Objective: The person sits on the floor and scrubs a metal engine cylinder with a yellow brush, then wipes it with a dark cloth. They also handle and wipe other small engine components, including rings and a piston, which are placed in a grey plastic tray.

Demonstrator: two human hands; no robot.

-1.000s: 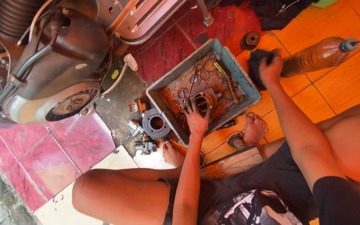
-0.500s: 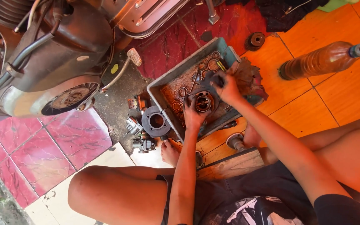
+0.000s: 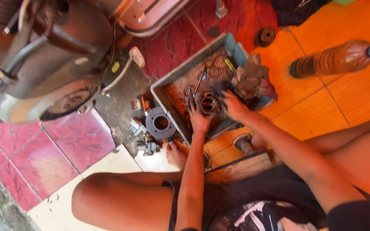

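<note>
A grey rectangular metal tray (image 3: pixel 164 86) lies on the floor before me, with several rings, small parts and oily residue inside. In its middle sits a round metal engine part (image 3: pixel 209 104). My left hand (image 3: pixel 198 119) rests on the tray floor at the left side of this part, fingers touching it. My right hand (image 3: pixel 233 105) grips the part's right side. A crumpled dirty rag (image 3: pixel 251 78) lies in the tray's far right corner, just beyond my right hand.
A motorcycle engine and body (image 3: pixel 52 64) fill the upper left. A grey cylinder piece (image 3: pixel 161 123) and small parts lie on the floor left of the tray. A brown plastic bottle (image 3: pixel 332 60) lies at right. My bare legs and feet frame the tray.
My right hand came from beside the bottle with the rag, dropped the rag in the tray corner, and moved onto the round part. My left hand stayed at the part.
</note>
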